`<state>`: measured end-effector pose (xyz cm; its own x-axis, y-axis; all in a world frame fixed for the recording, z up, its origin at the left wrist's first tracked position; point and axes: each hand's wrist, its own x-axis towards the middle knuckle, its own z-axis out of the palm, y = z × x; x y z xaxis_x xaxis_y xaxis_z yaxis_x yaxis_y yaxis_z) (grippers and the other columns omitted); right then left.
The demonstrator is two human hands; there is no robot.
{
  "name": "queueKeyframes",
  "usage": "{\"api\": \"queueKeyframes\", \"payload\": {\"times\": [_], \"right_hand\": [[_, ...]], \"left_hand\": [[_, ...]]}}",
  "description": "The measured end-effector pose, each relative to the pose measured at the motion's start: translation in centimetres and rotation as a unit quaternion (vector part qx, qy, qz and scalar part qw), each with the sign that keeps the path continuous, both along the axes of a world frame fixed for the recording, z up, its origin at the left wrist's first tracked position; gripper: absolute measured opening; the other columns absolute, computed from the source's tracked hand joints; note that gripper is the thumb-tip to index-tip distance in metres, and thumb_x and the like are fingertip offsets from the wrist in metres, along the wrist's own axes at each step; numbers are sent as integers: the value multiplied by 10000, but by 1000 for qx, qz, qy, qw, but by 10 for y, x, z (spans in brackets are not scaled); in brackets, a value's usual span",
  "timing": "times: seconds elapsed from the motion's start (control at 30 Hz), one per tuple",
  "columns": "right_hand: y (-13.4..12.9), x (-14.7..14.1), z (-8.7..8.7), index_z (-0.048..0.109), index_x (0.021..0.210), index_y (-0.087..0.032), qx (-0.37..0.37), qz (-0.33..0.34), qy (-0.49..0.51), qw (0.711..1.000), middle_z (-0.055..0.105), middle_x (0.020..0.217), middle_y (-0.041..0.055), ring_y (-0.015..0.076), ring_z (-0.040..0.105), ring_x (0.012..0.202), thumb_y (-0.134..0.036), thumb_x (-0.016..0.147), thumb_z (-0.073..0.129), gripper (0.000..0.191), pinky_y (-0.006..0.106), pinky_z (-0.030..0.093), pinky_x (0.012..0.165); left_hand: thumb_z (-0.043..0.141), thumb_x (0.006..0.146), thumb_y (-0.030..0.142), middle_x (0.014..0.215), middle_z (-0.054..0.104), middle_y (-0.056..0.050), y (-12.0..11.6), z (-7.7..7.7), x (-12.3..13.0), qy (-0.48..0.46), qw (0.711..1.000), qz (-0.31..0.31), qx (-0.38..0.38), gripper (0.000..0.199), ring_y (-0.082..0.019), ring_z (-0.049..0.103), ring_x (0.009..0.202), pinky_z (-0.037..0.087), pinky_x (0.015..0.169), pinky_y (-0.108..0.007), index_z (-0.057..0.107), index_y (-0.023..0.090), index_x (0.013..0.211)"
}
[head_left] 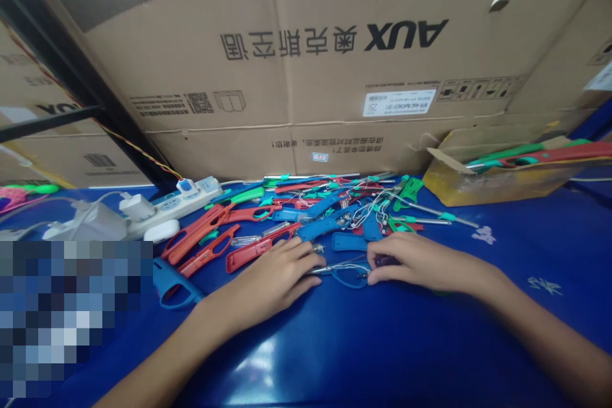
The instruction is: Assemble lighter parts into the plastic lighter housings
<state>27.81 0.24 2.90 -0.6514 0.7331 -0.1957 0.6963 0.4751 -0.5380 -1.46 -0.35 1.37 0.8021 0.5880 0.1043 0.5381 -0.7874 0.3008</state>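
A blue plastic lighter casing (352, 276) with a ring-shaped handle lies between my two hands, with white wires and a metal rod (329, 268) on it. My left hand (282, 271) is closed on the rod's left end, thumb below and fingers above. On the casing's right side, my right hand (406, 261) is pinched round a small dark piece (386, 261), partly hidden by the fingers. Behind my hands spreads a pile of red, blue and green casings (325, 224), with metal rods and white wires among them.
A power strip (176, 204) with white plugs stands at the left. A blue casing (174, 284) lies beside my left forearm. An open carton (502, 182) holding red and green casings sits at the back right. A large cardboard sheet (306, 89) rises behind the blue table (335, 357).
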Motion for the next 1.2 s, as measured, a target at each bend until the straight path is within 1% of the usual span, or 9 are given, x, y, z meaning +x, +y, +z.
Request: {"api": "queueKeyframes", "payload": {"times": [0.23, 0.47, 0.67, 0.87, 1.2], "right_hand": [[0, 0, 1, 653, 882, -225, -3, -2, -1, 1000, 654, 844, 35, 201, 580, 818, -589, 918, 547, 381, 296, 371, 698], [0, 1, 3, 655, 900, -233, -7, 6, -3, 1000, 659, 856, 27, 195, 581, 821, -539, 932, 558, 322, 293, 374, 702], [1, 1, 3, 652, 899, -224, -13, 10, -1, 1000, 661, 864, 29, 186, 581, 809, -544, 936, 545, 339, 289, 375, 697], [1, 2, 2, 653, 912, -225, -14, 16, 2, 1000, 671, 876, 30, 188, 591, 815, -531, 945, 537, 329, 288, 380, 702], [0, 2, 4, 655, 916, -225, -10, 23, 13, 1000, 677, 865, 27, 185, 597, 801, -522, 958, 516, 330, 288, 380, 694]], "left_hand": [[505, 1026, 274, 1051, 594, -34, 1, -2, 0, -10, 1000, -1, 5, 173, -205, 561, 1000, 448, 891, -340, 588, 226, 1169], [504, 1026, 278, 1061, 601, -35, 0, -2, 0, -16, 1000, -2, 10, 177, -205, 569, 1001, 456, 878, -340, 589, 230, 1174], [501, 1027, 278, 1048, 603, -34, 1, -2, 0, -21, 1000, -6, 14, 172, -202, 574, 992, 454, 879, -337, 593, 228, 1164], [510, 1023, 273, 1070, 601, -35, -1, -1, -1, -10, 1000, -2, 11, 188, -207, 570, 1007, 457, 881, -339, 586, 232, 1191], [524, 1020, 312, 1116, 605, -48, -2, 1, -2, -3, 1000, 0, 15, 214, -223, 576, 1044, 465, 901, -352, 583, 229, 1208]]}}
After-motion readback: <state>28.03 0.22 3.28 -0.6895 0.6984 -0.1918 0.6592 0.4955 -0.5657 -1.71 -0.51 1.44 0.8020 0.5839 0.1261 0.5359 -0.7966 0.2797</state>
